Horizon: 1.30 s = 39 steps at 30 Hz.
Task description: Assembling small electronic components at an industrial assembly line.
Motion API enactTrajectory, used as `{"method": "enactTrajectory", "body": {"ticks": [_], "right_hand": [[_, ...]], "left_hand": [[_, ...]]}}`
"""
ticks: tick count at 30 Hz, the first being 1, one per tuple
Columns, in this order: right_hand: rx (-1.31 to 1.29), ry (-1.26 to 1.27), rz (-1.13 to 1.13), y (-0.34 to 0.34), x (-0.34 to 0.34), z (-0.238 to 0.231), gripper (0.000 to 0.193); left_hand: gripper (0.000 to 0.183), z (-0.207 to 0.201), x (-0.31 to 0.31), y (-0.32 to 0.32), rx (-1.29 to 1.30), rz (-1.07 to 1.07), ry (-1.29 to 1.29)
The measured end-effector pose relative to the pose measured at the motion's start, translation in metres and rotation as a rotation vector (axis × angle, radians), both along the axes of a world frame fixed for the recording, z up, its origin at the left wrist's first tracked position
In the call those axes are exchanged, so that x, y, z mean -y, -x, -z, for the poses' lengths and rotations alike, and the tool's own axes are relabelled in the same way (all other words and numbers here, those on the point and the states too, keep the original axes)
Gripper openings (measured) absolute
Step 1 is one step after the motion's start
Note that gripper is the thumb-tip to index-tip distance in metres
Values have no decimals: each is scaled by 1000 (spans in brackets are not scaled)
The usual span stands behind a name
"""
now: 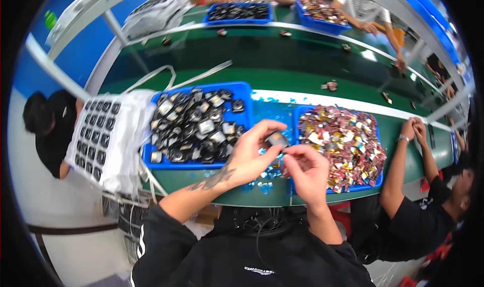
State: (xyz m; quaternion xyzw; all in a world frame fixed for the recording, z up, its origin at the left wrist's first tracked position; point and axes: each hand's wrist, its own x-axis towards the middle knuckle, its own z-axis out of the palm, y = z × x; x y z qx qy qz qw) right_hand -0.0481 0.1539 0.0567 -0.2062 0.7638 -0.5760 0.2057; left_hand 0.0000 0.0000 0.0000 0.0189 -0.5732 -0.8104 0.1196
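Between the two blue trays, my left hand (251, 153) grips a small dark square module (276, 139) with a pale face, thumb and fingers around its edges. Close beside it, my right hand (307, 170) is closed in a pinch, its fingertips at the module's lower right edge. Whatever lies in that pinch is too small to make out. To the left stands a blue tray (246, 98) heaped with black modules (194, 123). A second blue tray (297, 116) on the right is piled with reddish and gold small parts (343, 148).
Bits of blue film (264, 186) lie on the green bench between the trays. A stack of white moulded trays (113, 140) with black parts stands at the left. Beyond a white rail (275, 96) runs a dark green belt (227, 55) carrying scattered parts. Co-workers sit right and opposite.
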Motion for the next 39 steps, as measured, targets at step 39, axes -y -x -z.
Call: {"method": "enactTrajectory", "body": {"ticks": [39], "right_hand": [[-373,454,122,-18,144,100,4]], "left_hand": [[38,60,160,-18,175,96,210]]}}
